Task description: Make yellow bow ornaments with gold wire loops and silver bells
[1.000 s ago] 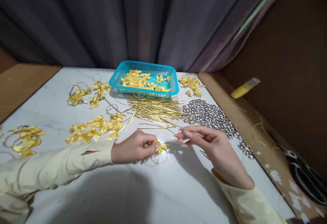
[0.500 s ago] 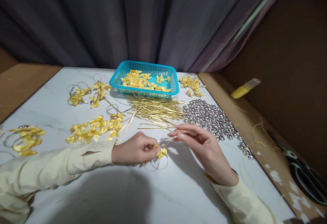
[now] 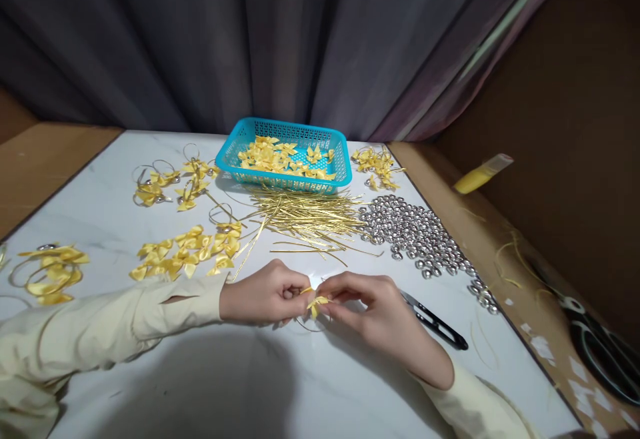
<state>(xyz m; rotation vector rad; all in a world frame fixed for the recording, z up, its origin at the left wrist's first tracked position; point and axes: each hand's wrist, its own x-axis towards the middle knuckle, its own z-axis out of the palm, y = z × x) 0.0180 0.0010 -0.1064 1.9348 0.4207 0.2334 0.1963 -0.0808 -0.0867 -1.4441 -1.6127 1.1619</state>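
My left hand [image 3: 267,293] and my right hand [image 3: 373,309] meet low over the white table [image 3: 310,372], both pinched on one small yellow ribbon bow [image 3: 316,303] with a thin gold wire loop hanging under it. Both wrists rest near the tabletop. Behind the hands lies a heap of gold wire strips [image 3: 305,219]. Loose yellow bows [image 3: 187,252] sit to the left of my left hand.
A blue basket [image 3: 235,149] with yellow bows stands at the back. Silver bells [image 3: 415,232] spread to the right. Black snips [image 3: 435,322] lie by my right wrist. Finished bows with loops [image 3: 47,272] lie at the left. A yellow tube [image 3: 480,173] and scissors [image 3: 600,352] rest on the brown surface at right.
My right hand moved left and down from the wire's free end to the bow, joining my left hand. The black snips it hid are now uncovered.
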